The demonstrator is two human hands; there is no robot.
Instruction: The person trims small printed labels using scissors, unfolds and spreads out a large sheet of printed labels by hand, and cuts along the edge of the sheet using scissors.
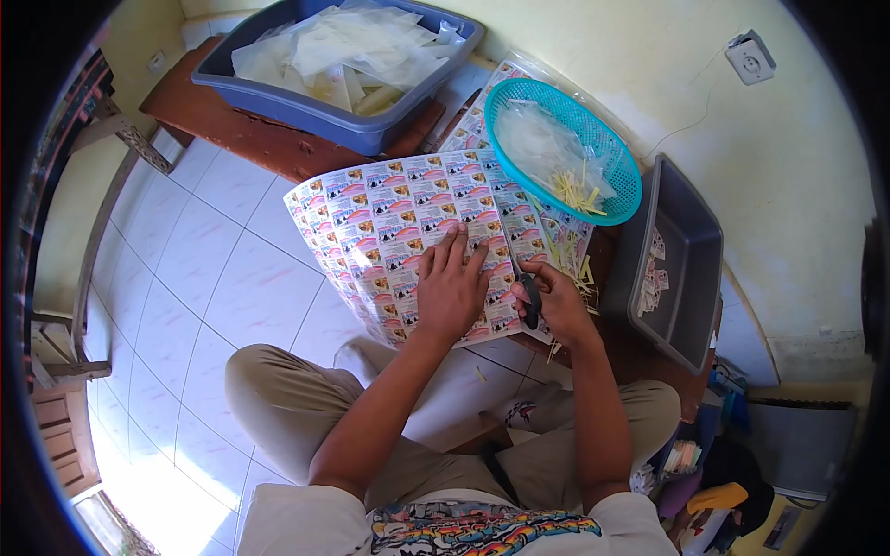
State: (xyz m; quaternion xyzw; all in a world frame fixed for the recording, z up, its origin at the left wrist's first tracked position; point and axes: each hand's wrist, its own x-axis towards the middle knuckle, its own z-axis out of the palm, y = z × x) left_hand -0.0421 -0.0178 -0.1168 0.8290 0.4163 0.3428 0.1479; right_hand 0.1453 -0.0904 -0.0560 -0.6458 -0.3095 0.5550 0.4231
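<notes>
A large sheet of printed labels (385, 218) lies over the low table's edge, its left side bending down above my lap. My left hand (452, 285) rests flat on it with the fingers stretched out. At the sheet's right edge, my right hand (559, 304) is closed around the black handles of scissors (530, 301). The blades point away from me along a narrow strip at that edge; I cannot tell how far apart they are. More printed sheets (473, 130) lie beneath, with thin yellow offcuts (582, 269) scattered beside my right hand.
A blue tub (357, 134) of translucent plastic pieces stands at the back left. Behind the sheet sits a turquoise basket (626, 181) with plastic and yellow strips. To the right, a grey tray (691, 241) holds small cut labels (653, 278). Another person (732, 486) is at lower right.
</notes>
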